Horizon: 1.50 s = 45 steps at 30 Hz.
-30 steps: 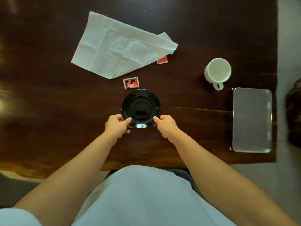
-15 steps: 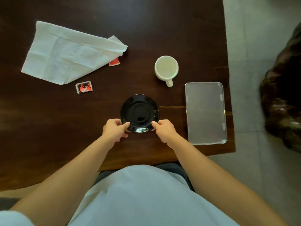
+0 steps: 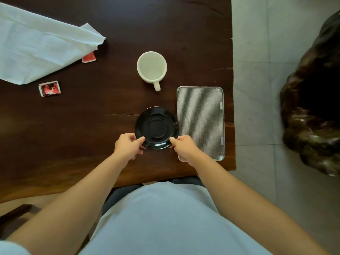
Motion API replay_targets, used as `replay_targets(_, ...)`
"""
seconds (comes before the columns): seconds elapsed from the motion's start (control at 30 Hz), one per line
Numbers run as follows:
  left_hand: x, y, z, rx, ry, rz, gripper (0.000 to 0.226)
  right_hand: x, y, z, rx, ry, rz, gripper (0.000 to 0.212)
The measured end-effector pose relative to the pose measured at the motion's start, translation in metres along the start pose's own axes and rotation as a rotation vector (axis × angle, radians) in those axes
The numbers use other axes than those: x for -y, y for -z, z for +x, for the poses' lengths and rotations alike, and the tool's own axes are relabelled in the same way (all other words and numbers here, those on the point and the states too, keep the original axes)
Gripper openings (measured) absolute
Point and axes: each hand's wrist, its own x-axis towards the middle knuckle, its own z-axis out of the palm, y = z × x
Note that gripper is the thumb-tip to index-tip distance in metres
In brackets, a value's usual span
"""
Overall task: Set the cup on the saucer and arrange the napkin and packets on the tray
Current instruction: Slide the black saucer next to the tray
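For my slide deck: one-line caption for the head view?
Left hand and right hand hold the saucer beside the tray; cup, napkin and packets lie untouched on the table.

No legible text, even on the red packets (image 3: 49,88)

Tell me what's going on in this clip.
A person grips a black saucer by its near rim, left hand and right hand each pinching it with a thumb on top, right beside the tray. The white cup stands on the table past the saucer, not on it yet. The napkin lies far left, one red packet loose beside it, a second packet partly under its edge; none are on the tray.
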Motion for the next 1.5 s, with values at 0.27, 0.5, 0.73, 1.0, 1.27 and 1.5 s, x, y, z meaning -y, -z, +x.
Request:
replay_targets(0.27,-0.001,-0.003,0.019,-0.079,0.080,-0.072,0.030,0.005,-0.011,0.034,0.054,-0.057,0.023,0.031)
replay_targets(0.5,-0.003,-0.009,0.033,-0.065,0.085,-0.049,0.023,0.008,-0.013,0.048,-0.048,-0.075,-0.027,0.033)
replay_targets(0.73,0.001,-0.007,0.037,-0.022,0.056,0.007,0.023,0.015,-0.022,0.042,-0.037,-0.187,0.099,0.034)
replay_targets(1.0,0.002,0.000,0.024,0.089,0.027,0.112,0.023,0.020,-0.023,0.019,-0.031,-0.203,0.183,0.016)
replay_targets(1.27,0.005,0.031,-0.029,0.088,-0.041,0.176,0.026,0.035,-0.015,-0.038,0.048,-0.098,0.114,0.009)
replay_targets(1.5,0.017,0.055,-0.057,0.011,-0.040,0.151,0.020,0.052,-0.026,-0.056,0.157,-0.045,0.011,0.016)
